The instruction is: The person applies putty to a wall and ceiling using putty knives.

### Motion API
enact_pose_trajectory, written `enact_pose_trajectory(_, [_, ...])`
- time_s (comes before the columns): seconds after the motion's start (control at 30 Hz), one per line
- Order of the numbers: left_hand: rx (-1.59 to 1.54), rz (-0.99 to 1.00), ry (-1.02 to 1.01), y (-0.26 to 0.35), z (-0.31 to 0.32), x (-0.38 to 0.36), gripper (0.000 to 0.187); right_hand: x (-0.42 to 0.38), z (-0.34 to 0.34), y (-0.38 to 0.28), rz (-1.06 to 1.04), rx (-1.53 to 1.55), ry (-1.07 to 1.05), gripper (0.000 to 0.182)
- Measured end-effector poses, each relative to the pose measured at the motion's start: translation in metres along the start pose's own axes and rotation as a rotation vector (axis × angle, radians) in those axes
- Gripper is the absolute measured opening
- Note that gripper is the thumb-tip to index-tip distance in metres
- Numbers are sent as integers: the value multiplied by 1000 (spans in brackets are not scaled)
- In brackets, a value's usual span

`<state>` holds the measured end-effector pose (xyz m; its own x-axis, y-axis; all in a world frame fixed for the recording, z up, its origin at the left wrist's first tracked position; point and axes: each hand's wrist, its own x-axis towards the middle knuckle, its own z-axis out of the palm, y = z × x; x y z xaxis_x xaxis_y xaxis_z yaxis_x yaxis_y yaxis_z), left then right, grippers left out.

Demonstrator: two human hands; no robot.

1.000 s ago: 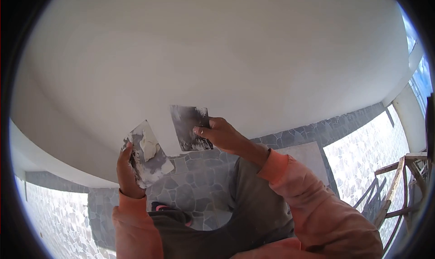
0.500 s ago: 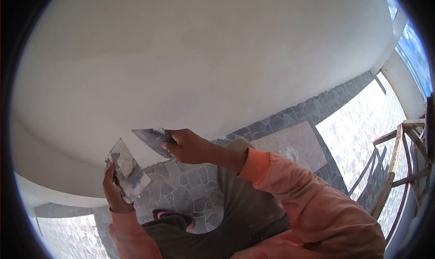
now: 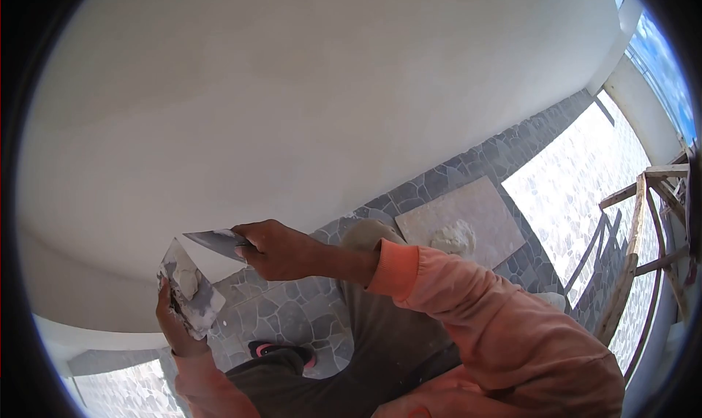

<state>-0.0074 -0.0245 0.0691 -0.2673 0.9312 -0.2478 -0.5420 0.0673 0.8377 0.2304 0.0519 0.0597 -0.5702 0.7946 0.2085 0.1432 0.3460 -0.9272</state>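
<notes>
I have the left hand (image 3: 175, 317) clamped on a flat plate (image 3: 208, 310), the thumb along its near edge and the other fingers out of my sight beneath it. A lump of pale paste (image 3: 187, 282) sits on the plate's face, with more smeared around it. My right hand (image 3: 276, 251) is closed firmly on a scraper (image 3: 216, 242); the thin blade shows almost edge-on and points left, toward the plate's upper corner. I can't tell from this angle whether blade and plate touch there or merely overlap in my view.

Both tools are up in front of the pale wall (image 3: 329, 111), above the stone floor (image 3: 285, 317). I judge the step in hand to be working the paste between the two tools, with the scraper lined up at the plate for gathering or trimming. As I read it, the next move calls for a steady, level plate and a low blade angle against its face, so the lump neither slides off nor drips. A tilt of the left wrist looks like the main risk to me.

Off to the right, a board (image 3: 491, 219) lies on the floor beside the wall, carrying a heap of similar paste (image 3: 455, 238), and a rough wooden frame (image 3: 621, 301) stands farther right.
</notes>
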Motion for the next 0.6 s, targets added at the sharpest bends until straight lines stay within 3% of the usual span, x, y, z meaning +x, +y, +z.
enact_pose_trajectory(0.27, [-36,-2,-135,-3,-8,4,42,-12,-5,-16,-266,-112,86,32])
enact_pose_trajectory(0.4, [-15,74,15,-15,-14,16,31,-26,-6,-9,-334,-213,73,41])
enact_pose_trajectory(0.6, [-1,88,29,-19,-6,15,28,-25,-6,-28,-644,-464,-25,52])
